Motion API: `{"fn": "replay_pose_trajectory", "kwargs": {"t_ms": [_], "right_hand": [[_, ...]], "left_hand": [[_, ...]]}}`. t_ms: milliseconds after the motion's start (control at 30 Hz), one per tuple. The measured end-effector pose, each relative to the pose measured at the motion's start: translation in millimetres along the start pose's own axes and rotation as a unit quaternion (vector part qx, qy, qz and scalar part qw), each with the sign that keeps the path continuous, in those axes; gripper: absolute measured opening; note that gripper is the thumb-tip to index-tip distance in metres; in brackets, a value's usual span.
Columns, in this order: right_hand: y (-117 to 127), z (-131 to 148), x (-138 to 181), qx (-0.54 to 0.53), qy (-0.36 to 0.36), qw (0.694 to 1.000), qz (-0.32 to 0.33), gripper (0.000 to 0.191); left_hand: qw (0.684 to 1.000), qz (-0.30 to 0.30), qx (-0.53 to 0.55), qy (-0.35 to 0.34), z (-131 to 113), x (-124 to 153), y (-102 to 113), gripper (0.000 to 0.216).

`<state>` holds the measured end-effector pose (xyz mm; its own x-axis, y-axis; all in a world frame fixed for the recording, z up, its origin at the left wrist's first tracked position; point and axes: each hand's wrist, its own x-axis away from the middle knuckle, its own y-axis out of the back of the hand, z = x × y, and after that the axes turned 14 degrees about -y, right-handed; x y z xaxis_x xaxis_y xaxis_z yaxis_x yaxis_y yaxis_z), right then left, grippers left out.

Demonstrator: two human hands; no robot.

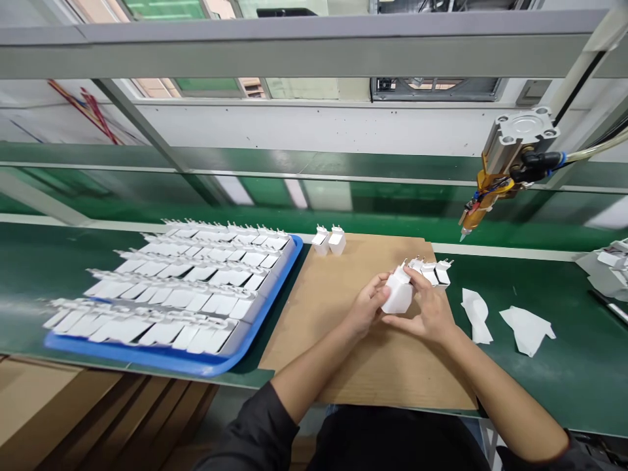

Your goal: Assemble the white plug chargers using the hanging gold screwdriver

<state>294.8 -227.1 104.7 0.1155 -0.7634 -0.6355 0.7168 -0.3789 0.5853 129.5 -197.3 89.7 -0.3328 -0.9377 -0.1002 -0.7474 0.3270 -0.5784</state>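
Observation:
Between my two hands, above the cardboard sheet (314, 327), is a white plug-in power adapter (398, 294) with its pins pointing up. My left hand (367, 302) grips its left side, with the thumb on the near face. The fingers of my right hand (432, 307) close on its upper right edge, while the thumb stretches out below. Just behind my right hand stand several more adapters (444, 273), partly hidden by it. Two white adapters (336, 241) stand upright at the sheet's back left corner.
On the left, a blue tray (265, 327) holds rows of white adapters (196, 297). Two crumpled white paper pieces (527, 328) lie at right near a black pen (608, 307). A pneumatic tool with an orange nozzle (483, 203) hangs above the bench (579, 379). White items (611, 265) are piled far right.

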Motion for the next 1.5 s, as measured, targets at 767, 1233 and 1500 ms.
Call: {"fn": "replay_pose_trajectory", "kwargs": {"t_ms": [767, 1233, 1500], "right_hand": [[-0.3, -15.9, -0.8, 0.045, 0.047, 0.998, 0.016, 0.083], [-2.4, -7.6, -1.6, 0.02, 0.062, 0.998, -0.005, 0.062], [1.0, -1.7, -8.1, -0.025, -0.049, 0.992, 0.112, 0.062]], "left_hand": [[0.999, 0.02, -0.027, -0.026, 3.3, -7.2, 4.7, 0.065], [0.985, 0.118, -0.044, -0.12, 8.3, -3.4, 13.7, 0.059], [0.994, 0.072, 0.057, -0.067, 0.9, -17.6, 11.1, 0.063]]}}
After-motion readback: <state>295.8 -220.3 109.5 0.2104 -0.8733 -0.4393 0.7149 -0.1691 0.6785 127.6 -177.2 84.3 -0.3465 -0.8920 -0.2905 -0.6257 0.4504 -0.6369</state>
